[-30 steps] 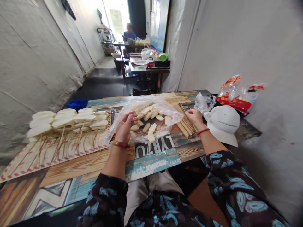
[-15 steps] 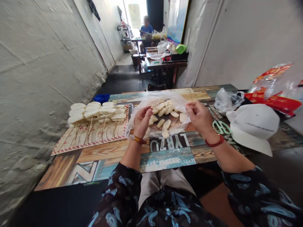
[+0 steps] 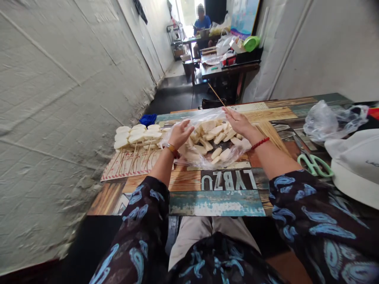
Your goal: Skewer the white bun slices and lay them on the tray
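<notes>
A clear plastic bag (image 3: 194,158) lies opened out on the table, with many pale, cut oval pieces (image 3: 219,137) heaped in it. My left hand (image 3: 178,135) is at the bag's left side, fingers apart and partly bent, with nothing visible in them. Over the bag's far right side is my right hand (image 3: 238,121), its fingers stretched out close together. A thin wooden skewer (image 3: 217,94) juts up and away from its fingertips and appears held there; the exact grip is hidden. Left of the bag, pale oval slices (image 3: 137,136) on sticks lie stacked on red-and-white paper (image 3: 114,167).
Green-handled scissors (image 3: 315,165), a crumpled clear bag (image 3: 322,120) and a white cap (image 3: 358,165) lie on the right. A blue cloth (image 3: 147,120) is by the far left edge. Beyond, a person in blue (image 3: 202,24) sits at another table.
My right hand has come off the bag's right edge and moved inward, and a skewer now shows at its fingertips. More pale pieces are visible in the bag. The view has shifted.
</notes>
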### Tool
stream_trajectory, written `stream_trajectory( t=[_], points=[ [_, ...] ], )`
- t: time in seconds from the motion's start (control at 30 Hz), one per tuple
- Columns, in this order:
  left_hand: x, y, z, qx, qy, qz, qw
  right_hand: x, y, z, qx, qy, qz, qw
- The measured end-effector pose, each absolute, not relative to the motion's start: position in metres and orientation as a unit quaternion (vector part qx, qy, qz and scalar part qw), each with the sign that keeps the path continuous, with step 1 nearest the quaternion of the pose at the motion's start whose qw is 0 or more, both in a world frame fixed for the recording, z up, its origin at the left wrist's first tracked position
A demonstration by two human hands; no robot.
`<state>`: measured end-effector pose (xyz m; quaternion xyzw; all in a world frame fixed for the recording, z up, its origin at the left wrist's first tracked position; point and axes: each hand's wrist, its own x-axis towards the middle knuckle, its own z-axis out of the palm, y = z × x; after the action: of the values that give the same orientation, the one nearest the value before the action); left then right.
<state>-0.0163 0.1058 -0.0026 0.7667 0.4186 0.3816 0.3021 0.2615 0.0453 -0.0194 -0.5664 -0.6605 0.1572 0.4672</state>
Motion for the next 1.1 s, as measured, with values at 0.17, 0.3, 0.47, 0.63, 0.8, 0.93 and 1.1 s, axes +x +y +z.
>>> stream_trajectory(
  t=[0.17,0.3,0.47,0.63,0.8,0.93,1.1],
  points=[
    [-0.019,0.123,-0.013,0.820,0.438,0.252,0.271,0.282,0.050,-0.038,-0.602,-0.643,0.190,0.433],
    [-0.024,0.127,-0.015,0.812,0.450,0.213,0.304,0.287,0.049,-0.044,-0.623,-0.625,0.206,0.423],
    [-0.014,0.113,-0.016,0.779,0.418,0.243,0.400,0.285,0.031,-0.048,-0.628,-0.597,0.195,0.460],
    [0.005,0.098,-0.022,0.674,0.333,0.305,0.585,0.287,0.006,-0.048,-0.640,-0.567,0.182,0.485],
    [-0.006,0.089,-0.032,0.708,0.386,0.361,0.469,0.282,-0.012,-0.038,-0.616,-0.582,0.177,0.500],
    [-0.032,0.065,-0.036,0.799,0.404,0.336,0.291,0.265,-0.027,-0.024,-0.553,-0.600,0.201,0.542],
    [-0.050,0.024,-0.032,0.879,0.382,0.255,0.131,0.246,-0.054,-0.009,-0.526,-0.605,0.297,0.519]
  ],
)
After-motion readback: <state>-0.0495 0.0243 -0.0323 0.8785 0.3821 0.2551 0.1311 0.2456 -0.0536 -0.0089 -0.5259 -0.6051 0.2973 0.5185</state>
